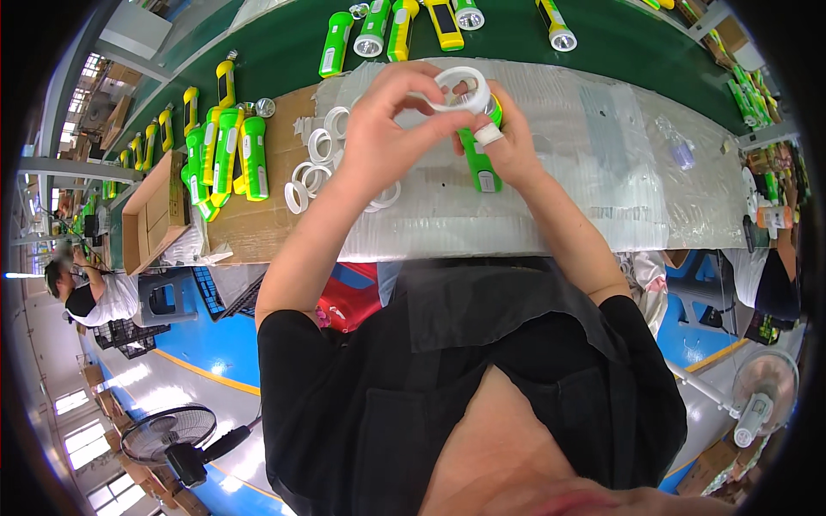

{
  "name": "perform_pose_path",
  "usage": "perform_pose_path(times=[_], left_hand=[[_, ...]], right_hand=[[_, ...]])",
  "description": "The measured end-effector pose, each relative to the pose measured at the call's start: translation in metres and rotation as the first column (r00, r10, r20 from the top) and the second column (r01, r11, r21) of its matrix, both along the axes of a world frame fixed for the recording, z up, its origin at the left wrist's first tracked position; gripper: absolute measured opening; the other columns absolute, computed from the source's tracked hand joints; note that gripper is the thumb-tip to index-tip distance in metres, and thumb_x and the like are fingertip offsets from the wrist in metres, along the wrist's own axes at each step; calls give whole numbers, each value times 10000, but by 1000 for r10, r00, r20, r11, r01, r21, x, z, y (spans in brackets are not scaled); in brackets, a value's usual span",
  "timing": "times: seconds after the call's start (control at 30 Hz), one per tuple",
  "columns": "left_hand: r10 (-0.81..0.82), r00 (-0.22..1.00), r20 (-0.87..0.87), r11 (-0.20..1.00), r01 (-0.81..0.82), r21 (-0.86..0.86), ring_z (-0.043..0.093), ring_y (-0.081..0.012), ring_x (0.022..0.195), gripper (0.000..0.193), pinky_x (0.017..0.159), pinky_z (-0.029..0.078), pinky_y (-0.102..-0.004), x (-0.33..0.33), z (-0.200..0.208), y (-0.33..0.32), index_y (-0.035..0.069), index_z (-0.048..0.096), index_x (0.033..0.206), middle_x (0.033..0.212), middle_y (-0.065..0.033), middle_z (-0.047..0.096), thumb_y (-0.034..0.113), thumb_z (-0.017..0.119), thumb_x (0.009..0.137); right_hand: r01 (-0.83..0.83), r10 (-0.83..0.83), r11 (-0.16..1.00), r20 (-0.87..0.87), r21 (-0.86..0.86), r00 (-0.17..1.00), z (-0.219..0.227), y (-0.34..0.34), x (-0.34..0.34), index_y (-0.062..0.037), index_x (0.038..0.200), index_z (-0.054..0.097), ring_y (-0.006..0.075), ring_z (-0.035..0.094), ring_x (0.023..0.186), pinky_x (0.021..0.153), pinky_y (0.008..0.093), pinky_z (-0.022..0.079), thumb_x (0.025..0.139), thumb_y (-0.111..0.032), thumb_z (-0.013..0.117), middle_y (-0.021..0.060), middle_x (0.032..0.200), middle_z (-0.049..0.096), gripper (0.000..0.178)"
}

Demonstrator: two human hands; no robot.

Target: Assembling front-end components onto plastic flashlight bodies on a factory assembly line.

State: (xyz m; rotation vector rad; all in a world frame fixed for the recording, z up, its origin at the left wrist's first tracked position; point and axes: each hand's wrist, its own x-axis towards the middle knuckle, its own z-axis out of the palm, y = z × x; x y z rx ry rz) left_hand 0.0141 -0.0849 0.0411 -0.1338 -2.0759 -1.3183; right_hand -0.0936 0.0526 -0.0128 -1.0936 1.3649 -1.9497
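Note:
My left hand [391,129] pinches a white plastic ring [483,89] between thumb and fingers. Close against it, my right hand [514,142] is closed round a green flashlight [481,163], whose body points down toward me. The ring is held at the flashlight's head end, which it and my fingers partly cover; whether the two touch I cannot tell. White wrapping shows on a finger of my right hand. Several loose white rings [295,198] lie on the table left of my left forearm, some partly behind it.
Green and yellow flashlights [227,155] are piled on cardboard at the left, beside an open cardboard box [155,211]. More flashlights [336,43] lie along the green far strip [508,39]. Clear plastic film [594,189] covers the worktop. People sit at both sides.

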Motion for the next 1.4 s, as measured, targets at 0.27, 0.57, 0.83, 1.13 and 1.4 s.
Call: perform_pose_path(times=[0.27,0.57,0.83,1.13,1.4], left_hand=[[110,994,14,931,-99,-352,585,-211,923,251,759,512,-327,-2,2,3,118,735,991,1057,-82,574,174,795,754],[38,994,100,913,6,-407,595,-259,948,325,792,506,-350,-6,15,18,130,709,1040,1077,-95,580,211,803,740],[-35,990,135,929,82,-360,634,-312,910,430,760,518,-386,-30,-1,40,90,546,1004,975,-112,646,250,820,714],[-68,981,183,964,112,-243,645,-203,824,391,757,517,-314,-40,0,51,88,563,994,951,-60,678,209,828,734],[-35,981,191,952,90,-291,629,-209,806,359,744,502,-310,-36,-6,50,46,588,970,928,-68,673,127,826,713]], right_hand=[[-103,108,993,90,-54,990,-4,4,-9,-42,1309,443,184,627,829,710,302,520,949,-358,545,91,1071,594,489],[78,-86,996,-471,-37,878,25,41,-53,-54,1147,635,170,621,994,898,315,487,764,-156,797,53,1055,648,428],[32,271,943,-824,330,498,102,58,-82,-23,1067,618,196,575,766,715,309,475,734,-211,783,73,887,579,416],[65,560,784,-748,618,355,137,55,-84,2,1035,604,240,573,715,630,332,470,741,-173,739,106,825,568,367],[205,527,710,-701,674,481,123,50,-70,10,823,556,245,554,613,548,352,433,673,-352,778,119,670,551,451]])
